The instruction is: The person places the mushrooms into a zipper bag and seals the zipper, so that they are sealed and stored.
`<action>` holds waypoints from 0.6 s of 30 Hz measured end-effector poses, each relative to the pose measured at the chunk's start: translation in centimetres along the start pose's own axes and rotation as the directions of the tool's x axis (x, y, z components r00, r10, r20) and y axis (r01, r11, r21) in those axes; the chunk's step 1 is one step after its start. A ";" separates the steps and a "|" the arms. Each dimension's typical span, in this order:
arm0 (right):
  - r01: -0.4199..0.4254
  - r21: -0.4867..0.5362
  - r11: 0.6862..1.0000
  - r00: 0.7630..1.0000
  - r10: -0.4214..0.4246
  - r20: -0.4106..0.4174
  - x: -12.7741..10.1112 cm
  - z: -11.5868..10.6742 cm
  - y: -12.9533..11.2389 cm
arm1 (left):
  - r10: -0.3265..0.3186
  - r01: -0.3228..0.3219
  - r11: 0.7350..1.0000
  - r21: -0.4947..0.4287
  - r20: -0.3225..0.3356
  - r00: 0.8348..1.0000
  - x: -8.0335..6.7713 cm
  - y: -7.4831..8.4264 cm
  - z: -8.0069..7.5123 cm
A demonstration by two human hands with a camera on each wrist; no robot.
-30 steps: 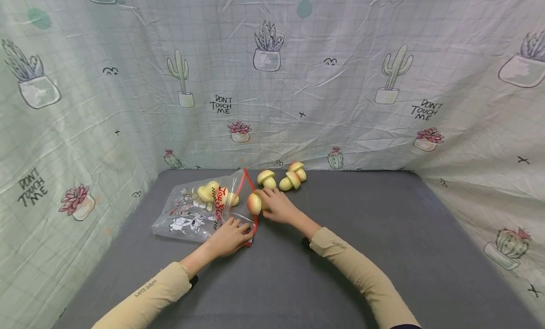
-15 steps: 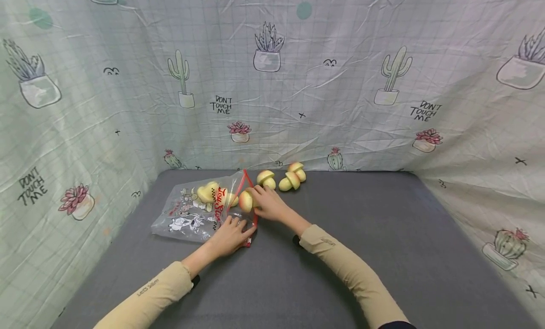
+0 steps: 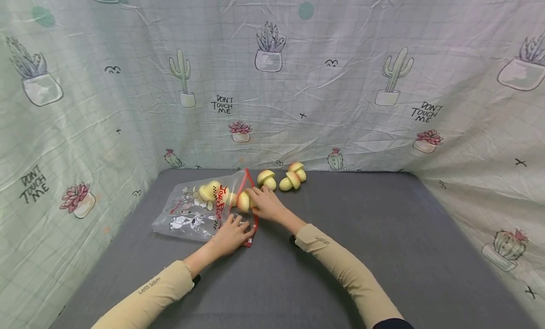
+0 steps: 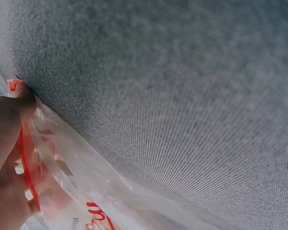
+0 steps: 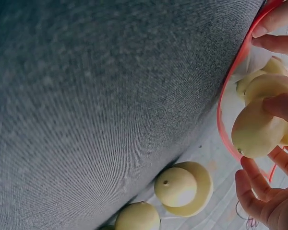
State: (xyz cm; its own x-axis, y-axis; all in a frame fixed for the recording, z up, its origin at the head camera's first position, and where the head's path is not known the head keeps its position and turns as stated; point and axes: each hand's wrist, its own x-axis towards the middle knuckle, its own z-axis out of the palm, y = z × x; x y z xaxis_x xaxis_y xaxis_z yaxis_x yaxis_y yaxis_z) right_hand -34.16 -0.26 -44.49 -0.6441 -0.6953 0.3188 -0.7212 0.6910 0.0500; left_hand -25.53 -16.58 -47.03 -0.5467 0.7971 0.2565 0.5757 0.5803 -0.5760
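A clear plastic zip bag [image 3: 163, 225] with red print and a red zip edge lies flat, its mouth facing right. My left hand [image 3: 232, 235] grips the near corner of that mouth; in the left wrist view the thumb [image 4: 26, 103] pinches the red edge while fingers show through the plastic. Between the fingers and thumb of my right hand [image 3: 271, 206] is a toy mushroom [image 3: 243, 201], yellowish with a red-tinged cap. The right wrist view has its pale stem [image 5: 254, 132] within the red-rimmed opening. More mushrooms [image 3: 208, 191] lie inside the bag, partly hidden by the print.
Beyond the right hand, a loose mushroom [image 3: 267, 179] lies near the back edge of the grey table [image 3: 383, 239]. Two others [image 3: 290, 181] sit close together to its right. A cactus-patterned cloth [image 3: 306, 130] hangs behind and along both sides.
My right hand has moved left, carrying the mushroom from beside the bag's red edge into its mouth. The left hand stays at the near corner with only slight finger movement.
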 end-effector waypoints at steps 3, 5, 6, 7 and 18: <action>0.001 0.000 1.000 1.000 -0.001 0.001 0.1 0.1 -0.2 | 0.001 -0.001 1.000 0.022 -0.016 1.000 0.0 0.1 -0.1; 0.006 -0.008 1.000 1.000 -0.006 -0.004 0.2 0.3 -0.2 | 0.004 -0.003 1.000 0.031 -0.031 1.000 0.0 0.1 -0.2; 0.008 -0.009 1.000 1.000 -0.008 -0.006 0.2 0.4 -0.3 | 0.006 -0.005 0.999 0.036 -0.040 0.999 0.0 0.1 -0.2; 0.010 -0.011 1.000 1.000 -0.010 -0.006 0.3 0.5 -0.3 | 0.009 -0.007 0.999 0.040 -0.046 0.999 0.0 0.1 -0.2; 0.007 0.001 1.000 1.000 -0.007 0.015 0.4 1.0 -0.3 | 0.000 0.001 0.999 0.036 -0.036 0.999 0.0 0.2 -0.2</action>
State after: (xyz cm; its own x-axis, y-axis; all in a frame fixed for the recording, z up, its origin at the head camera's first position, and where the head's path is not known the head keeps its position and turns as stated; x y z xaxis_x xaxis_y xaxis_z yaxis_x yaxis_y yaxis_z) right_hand -34.43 -0.95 -45.31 -0.6424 -0.7033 0.3044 -0.7261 0.6856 0.0516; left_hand -25.27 -16.42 -47.03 -0.5243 0.8027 0.2842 0.5528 0.5748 -0.6033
